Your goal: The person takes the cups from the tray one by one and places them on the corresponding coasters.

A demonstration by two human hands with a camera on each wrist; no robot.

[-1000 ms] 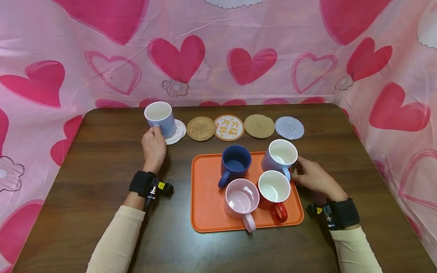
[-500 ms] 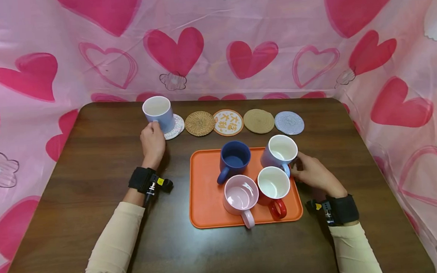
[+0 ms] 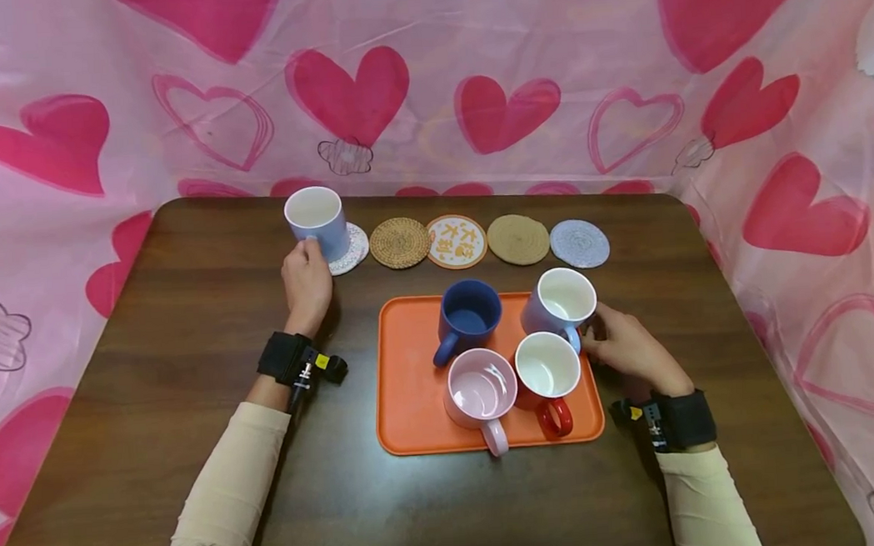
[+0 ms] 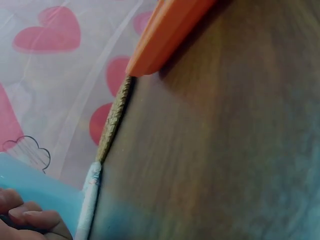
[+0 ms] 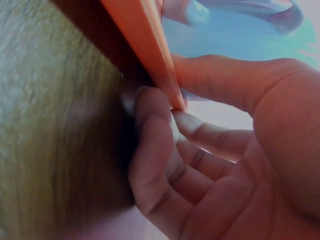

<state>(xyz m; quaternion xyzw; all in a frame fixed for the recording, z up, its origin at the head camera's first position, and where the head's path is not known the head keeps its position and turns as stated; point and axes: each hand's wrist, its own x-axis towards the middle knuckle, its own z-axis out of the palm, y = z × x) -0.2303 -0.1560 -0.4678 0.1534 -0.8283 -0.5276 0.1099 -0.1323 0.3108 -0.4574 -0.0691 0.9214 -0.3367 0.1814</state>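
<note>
My left hand (image 3: 306,288) grips the handle of a light blue mug (image 3: 320,223), white inside, which stands upright and overlaps a white patterned coaster (image 3: 357,246) at the back left. In the left wrist view, curled fingers (image 4: 37,220) show against the mug. My right hand (image 3: 629,349) holds the right edge of an orange tray (image 3: 410,391), thumb over the rim and fingers at its outer side and underneath, as the right wrist view shows. On the tray stand a navy mug (image 3: 471,314), another light blue mug (image 3: 559,303), a pink mug (image 3: 481,387) and a red-handled mug (image 3: 548,375).
A row of round coasters runs along the back of the wooden table (image 3: 452,514): a woven brown one (image 3: 400,243), an orange-rimmed one (image 3: 457,242), a tan one (image 3: 518,240) and a pale blue one (image 3: 580,243). A pink heart-printed cloth (image 3: 425,82) hangs behind.
The head view has tilted slightly down, so the table sits higher in the picture. Both hands, the tray and the mugs keep their places.
</note>
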